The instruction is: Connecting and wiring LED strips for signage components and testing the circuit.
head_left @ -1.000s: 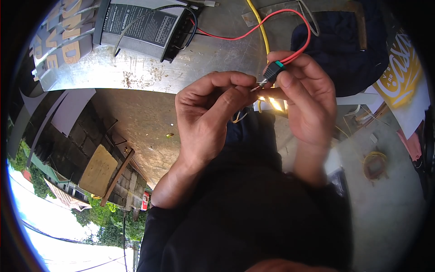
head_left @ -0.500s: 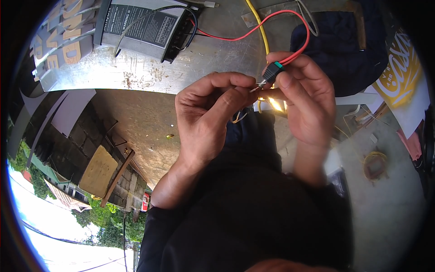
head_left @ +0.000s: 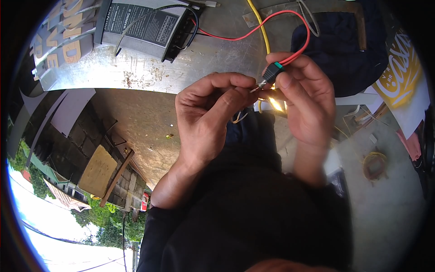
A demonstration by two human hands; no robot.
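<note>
In front of my body, my right hand (head_left: 310, 102) pinches a black barrel plug connector (head_left: 273, 72) with a green terminal end. A red wire (head_left: 309, 38) loops up from that end and runs left to a metal power supply (head_left: 144, 22). My left hand (head_left: 201, 111) is closed at the connector's metal tip, thumb and forefinger pinching thin wires (head_left: 254, 90) whose pale ends touch or nearly touch the tip. Fingers partly hide the contact. Just below the fingertips, a bright yellowish light (head_left: 275, 105) glows.
Under the power supply lies a scuffed metal sheet (head_left: 204, 63). A yellow cable (head_left: 262, 27) crosses it near dark cloth (head_left: 335, 54). Block letters (head_left: 68, 36) stand at the far left, a yellow-and-white sign (head_left: 401, 75) at the right. A wire coil (head_left: 374, 165) lies lower right.
</note>
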